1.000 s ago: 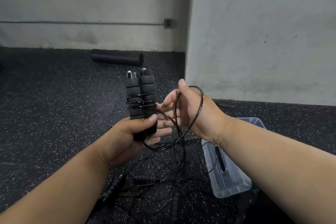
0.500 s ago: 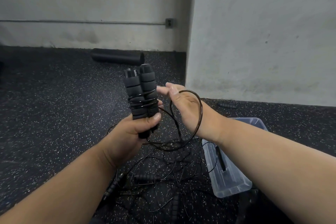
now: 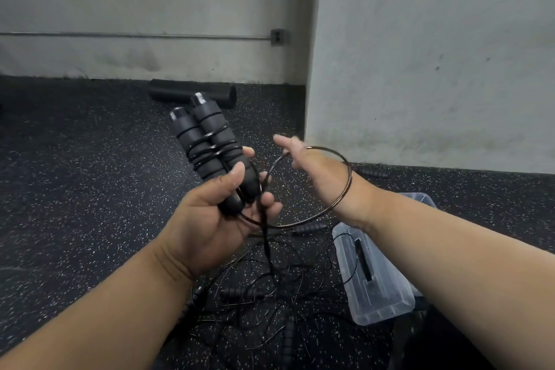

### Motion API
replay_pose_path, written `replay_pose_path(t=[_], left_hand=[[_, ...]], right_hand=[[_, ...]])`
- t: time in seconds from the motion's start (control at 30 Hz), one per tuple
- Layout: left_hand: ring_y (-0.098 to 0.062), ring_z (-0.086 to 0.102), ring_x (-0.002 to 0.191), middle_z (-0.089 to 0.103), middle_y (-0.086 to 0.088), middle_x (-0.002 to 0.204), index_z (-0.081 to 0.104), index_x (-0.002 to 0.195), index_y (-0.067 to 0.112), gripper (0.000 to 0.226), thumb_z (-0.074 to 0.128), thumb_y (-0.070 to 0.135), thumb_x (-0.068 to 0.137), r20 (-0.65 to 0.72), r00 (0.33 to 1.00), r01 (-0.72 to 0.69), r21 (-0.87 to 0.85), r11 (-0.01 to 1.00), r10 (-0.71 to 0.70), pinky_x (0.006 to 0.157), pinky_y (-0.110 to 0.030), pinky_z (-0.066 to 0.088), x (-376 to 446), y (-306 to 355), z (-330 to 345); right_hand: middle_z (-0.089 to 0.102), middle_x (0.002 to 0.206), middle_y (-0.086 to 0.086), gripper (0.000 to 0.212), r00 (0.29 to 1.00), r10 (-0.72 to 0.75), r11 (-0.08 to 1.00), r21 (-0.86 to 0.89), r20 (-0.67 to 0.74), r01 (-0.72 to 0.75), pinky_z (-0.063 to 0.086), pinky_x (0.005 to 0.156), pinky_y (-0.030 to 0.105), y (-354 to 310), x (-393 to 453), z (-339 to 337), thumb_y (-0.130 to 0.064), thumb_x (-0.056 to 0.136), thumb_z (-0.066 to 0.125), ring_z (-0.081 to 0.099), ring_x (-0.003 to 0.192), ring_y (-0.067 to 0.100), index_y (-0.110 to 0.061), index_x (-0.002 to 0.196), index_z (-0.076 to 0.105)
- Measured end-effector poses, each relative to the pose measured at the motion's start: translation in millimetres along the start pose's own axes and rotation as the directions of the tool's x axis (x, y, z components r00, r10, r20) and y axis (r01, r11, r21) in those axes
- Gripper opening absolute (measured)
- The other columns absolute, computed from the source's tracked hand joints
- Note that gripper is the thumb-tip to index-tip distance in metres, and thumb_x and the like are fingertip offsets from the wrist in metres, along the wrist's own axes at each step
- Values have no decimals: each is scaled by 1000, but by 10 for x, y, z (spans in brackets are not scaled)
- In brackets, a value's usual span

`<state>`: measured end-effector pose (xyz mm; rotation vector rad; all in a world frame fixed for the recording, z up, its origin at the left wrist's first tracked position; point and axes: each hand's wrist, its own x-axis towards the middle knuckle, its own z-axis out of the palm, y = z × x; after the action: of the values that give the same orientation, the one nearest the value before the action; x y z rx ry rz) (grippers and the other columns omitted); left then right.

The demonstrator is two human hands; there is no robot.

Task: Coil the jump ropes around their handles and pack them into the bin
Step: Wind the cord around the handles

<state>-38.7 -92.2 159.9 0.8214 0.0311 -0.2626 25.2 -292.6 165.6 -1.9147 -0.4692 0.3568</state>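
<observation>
My left hand [image 3: 210,219] grips the lower ends of two black foam jump-rope handles [image 3: 207,147] held side by side, tilted up and to the left. A few turns of thin black cord wrap round their middle. A loose loop of that cord [image 3: 345,189] arcs over the back of my right hand [image 3: 312,171], whose fingers are stretched out and blurred just right of the handles. A clear plastic bin [image 3: 378,294] stands on the floor at lower right, partly behind my right forearm. More black ropes and handles [image 3: 243,291] lie tangled on the floor below my hands.
The floor is black speckled rubber. A black foam roller [image 3: 192,94] lies by the back wall. A grey wall corner [image 3: 312,99] juts out close on the right. One loose handle [image 3: 372,173] lies at the foot of that wall.
The handles have tilted further left and my left hand has turned palm up. My right hand has moved right and away from the handles, carrying the cord loop wider.
</observation>
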Motion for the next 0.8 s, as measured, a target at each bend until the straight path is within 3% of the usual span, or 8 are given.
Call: replay_pose_path(t=[0.1,0.2,0.27,0.37,0.53,0.6,0.73,0.8], left_hand=[[-22,67,74,69,-16,102,75,112,22,60,100,25,58,-71,994,-88,-70,994,83,76,-42,63,9,134,31],[-18,64,73,66,-15,103,75,105,21,19,70,26,88,-115,987,-125,-132,983,110,73,-37,62,23,224,73],[-17,63,73,65,-14,105,73,107,21,19,61,26,93,-121,987,-124,-154,980,106,73,-36,62,33,243,63],[-15,62,71,64,-14,105,70,109,22,19,60,27,94,-116,989,-113,-183,977,92,73,-35,62,42,239,74],[-13,57,71,63,-14,102,71,108,21,18,60,26,95,-107,990,-106,-179,978,87,71,-28,58,42,236,70],[-12,54,71,61,-11,101,71,107,22,16,60,25,95,-119,987,-123,-168,978,104,65,-23,52,36,319,-9],[-8,48,67,58,-7,99,69,108,25,14,61,26,96,-187,966,-205,-122,971,180,59,-17,44,2,551,-218],[-7,46,67,58,-6,99,67,110,26,16,63,27,95,-212,951,-252,-101,963,226,59,-15,41,-24,674,-316]], right_hand=[[71,116,-24,47,950,157,985,22,271,-169,49,93,38,347,27,158,-68,91,62,69,103,-3,-52,135,57],[74,115,-18,27,866,189,981,-133,463,-143,54,98,55,522,-130,475,-49,96,70,70,109,34,-47,122,68],[75,104,-18,21,873,181,984,-82,453,-161,54,79,45,597,-214,661,-41,96,73,66,84,30,-40,117,71],[69,95,-15,29,923,209,978,-57,322,-202,50,73,35,719,-173,819,-44,92,78,60,78,8,-42,119,65],[75,102,14,32,916,203,978,-127,345,-168,43,68,35,902,-106,899,-51,97,69,51,74,16,-22,109,74],[77,106,11,41,907,233,972,-71,350,-222,47,72,37,940,-58,813,-61,93,66,58,79,19,-25,111,76],[76,88,10,29,881,300,909,170,365,-380,52,68,28,1065,35,509,-37,109,52,69,73,18,-15,110,71],[70,75,8,30,902,359,923,53,238,-381,50,61,30,1156,66,369,-31,110,50,64,62,17,-8,102,67]])
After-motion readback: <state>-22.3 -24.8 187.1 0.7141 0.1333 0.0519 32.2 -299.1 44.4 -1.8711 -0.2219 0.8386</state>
